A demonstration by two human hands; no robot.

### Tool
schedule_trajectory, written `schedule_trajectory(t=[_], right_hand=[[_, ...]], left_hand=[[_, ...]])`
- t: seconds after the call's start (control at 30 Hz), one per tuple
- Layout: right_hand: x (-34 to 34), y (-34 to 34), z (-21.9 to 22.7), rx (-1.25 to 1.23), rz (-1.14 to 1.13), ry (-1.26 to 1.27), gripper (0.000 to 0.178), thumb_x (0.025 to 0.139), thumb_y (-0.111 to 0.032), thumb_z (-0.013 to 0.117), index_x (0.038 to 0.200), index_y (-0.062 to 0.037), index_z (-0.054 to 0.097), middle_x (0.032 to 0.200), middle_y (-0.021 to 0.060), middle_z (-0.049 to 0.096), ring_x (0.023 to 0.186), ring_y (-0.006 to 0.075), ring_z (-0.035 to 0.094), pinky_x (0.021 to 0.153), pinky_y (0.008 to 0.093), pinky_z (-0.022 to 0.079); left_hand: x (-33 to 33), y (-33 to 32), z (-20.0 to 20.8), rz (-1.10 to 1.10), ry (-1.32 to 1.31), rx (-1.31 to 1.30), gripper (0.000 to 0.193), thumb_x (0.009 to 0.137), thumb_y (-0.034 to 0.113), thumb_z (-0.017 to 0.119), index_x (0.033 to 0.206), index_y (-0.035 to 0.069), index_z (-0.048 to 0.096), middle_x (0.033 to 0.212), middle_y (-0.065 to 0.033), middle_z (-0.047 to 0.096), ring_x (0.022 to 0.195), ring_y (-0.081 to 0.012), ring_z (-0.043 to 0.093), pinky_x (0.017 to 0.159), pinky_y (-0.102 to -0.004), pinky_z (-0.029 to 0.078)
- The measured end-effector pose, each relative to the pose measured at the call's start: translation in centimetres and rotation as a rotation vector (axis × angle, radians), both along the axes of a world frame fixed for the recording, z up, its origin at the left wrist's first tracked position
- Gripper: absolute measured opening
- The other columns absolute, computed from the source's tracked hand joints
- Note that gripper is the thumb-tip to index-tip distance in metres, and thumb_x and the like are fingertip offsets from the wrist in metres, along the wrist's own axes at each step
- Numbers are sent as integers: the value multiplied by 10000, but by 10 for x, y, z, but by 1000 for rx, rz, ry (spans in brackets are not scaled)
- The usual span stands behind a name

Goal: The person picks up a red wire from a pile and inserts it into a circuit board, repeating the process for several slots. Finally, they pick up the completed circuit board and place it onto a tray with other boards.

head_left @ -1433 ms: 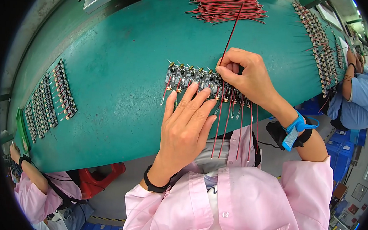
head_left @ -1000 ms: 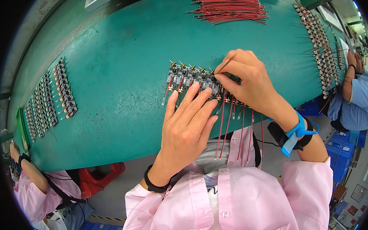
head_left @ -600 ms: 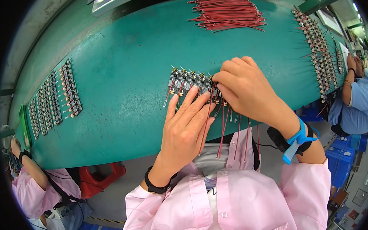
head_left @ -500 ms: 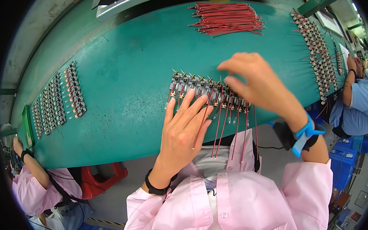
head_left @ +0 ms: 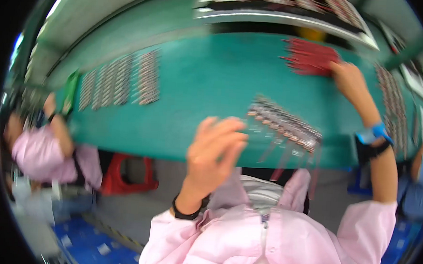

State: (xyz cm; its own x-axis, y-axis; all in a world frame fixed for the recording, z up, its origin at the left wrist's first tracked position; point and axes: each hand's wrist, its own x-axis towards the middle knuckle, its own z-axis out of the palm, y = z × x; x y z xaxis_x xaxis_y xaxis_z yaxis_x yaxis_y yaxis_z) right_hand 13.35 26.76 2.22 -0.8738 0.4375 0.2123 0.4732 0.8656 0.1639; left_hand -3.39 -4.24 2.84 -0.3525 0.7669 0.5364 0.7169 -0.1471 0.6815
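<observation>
Right hand [head_left: 350,82] is sitting at wires [head_left: 312,57], blurred, can't tell grip; left hand [head_left: 213,152] is hovering open near boards [head_left: 284,124].

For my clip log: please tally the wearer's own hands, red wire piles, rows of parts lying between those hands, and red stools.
Hands: 2 (left hand, right hand)
Red wire pile: 1
Row of parts: 1
Red stool: 1
Total: 5
</observation>
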Motion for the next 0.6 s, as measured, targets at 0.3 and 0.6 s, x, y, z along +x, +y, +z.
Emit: schedule_trajectory(t=[0.3,0.6], right_hand=[[25,50,-6,-442,-51,301,77,745,32,506,811,20,468,618,118,480,543,151,498,472,284,382],[18,34,-15,-468,-60,372,69,770,28,507,755,16,440,610,96,457,490,150,466,420,285,355]], left_hand=[[81,-12,95,-1103,-744,553,105,786,124,560,846,39,558,784,-66,571,686,-201,563,557,-284,448],[74,-22,92,-1277,-716,635,208,830,135,551,985,-3,566,898,-83,592,755,-181,578,564,-231,465]])
